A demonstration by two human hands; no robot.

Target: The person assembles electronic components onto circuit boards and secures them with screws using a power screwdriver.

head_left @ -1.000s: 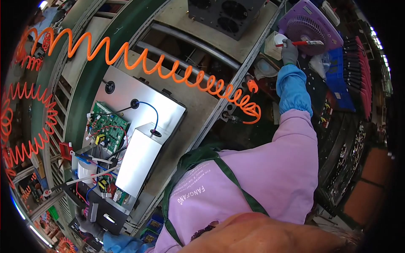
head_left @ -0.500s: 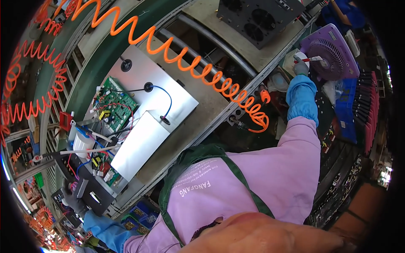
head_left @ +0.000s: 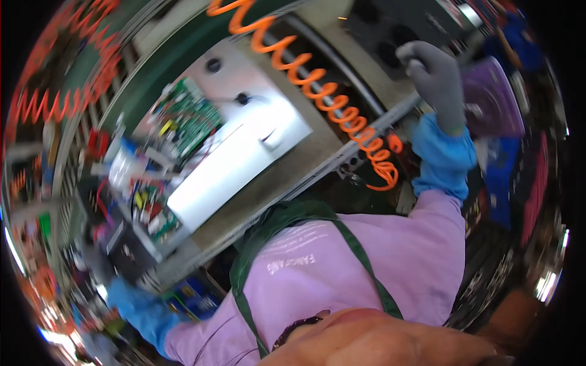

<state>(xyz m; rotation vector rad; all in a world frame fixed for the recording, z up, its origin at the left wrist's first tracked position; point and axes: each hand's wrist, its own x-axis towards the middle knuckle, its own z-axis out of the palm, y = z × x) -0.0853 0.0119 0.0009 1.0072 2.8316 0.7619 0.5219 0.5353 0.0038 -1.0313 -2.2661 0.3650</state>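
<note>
My right hand (head_left: 436, 79), in a grey glove with a blue sleeve cover, is raised above the bench edge, left of a purple fan (head_left: 494, 100). Its fingers are curled together; anything inside them is hidden. At the lower left, my left hand (head_left: 94, 256) is beside a black panel (head_left: 129, 251), near red and pink wires. Blur smears its fingers, so its grip is unclear. Between the hands lies a shiny metal sheet assembly (head_left: 244, 158) with a green circuit board (head_left: 195, 122), a second board (head_left: 152, 210) and loose wiring.
An orange coiled air hose (head_left: 305, 79) hangs across the bench in front of me. At the back stands a dark housing with round fans (head_left: 390, 30). Blue bins (head_left: 194, 296) sit below the bench edge at left. A blue rack (head_left: 503, 177) stands on the right.
My right hand has left the white container by the purple fan and come up and leftward; the red-and-white thing it held no longer shows. My left hand stays near the black panel, which looks more tilted.
</note>
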